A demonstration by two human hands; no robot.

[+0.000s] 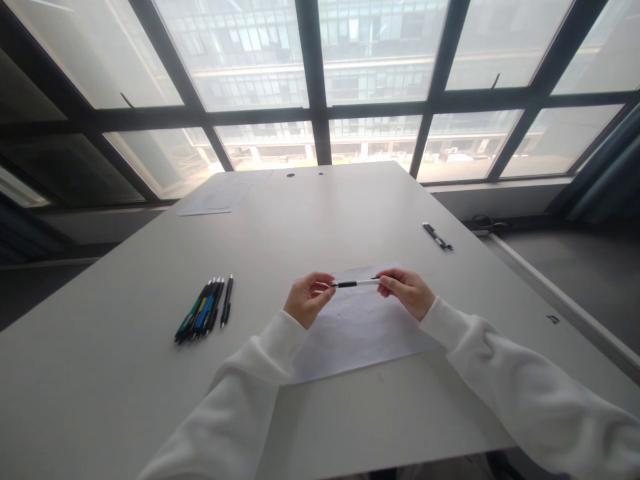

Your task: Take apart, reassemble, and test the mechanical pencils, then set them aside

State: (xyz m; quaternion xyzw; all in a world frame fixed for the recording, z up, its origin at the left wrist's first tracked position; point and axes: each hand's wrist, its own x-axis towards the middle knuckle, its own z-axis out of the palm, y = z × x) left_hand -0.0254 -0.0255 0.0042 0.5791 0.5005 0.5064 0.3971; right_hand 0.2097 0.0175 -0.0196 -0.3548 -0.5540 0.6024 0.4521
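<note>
A pen (356,284) hung level above a sheet (360,340), its dark end pinched by the left hand (306,299), its white end by the right hand (407,292), probably to keep it steady. Leftward, a row of pens (200,311) lay close together, perhaps for easy reach; two pens (437,237) lay far right on the table (115,373), before windows (375,60).

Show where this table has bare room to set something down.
Free: between the pen cluster and far-left papers, and between the near sheet and pens at right. Crowded: over that sheet, where the left hand and right hand hold a pen.
</note>
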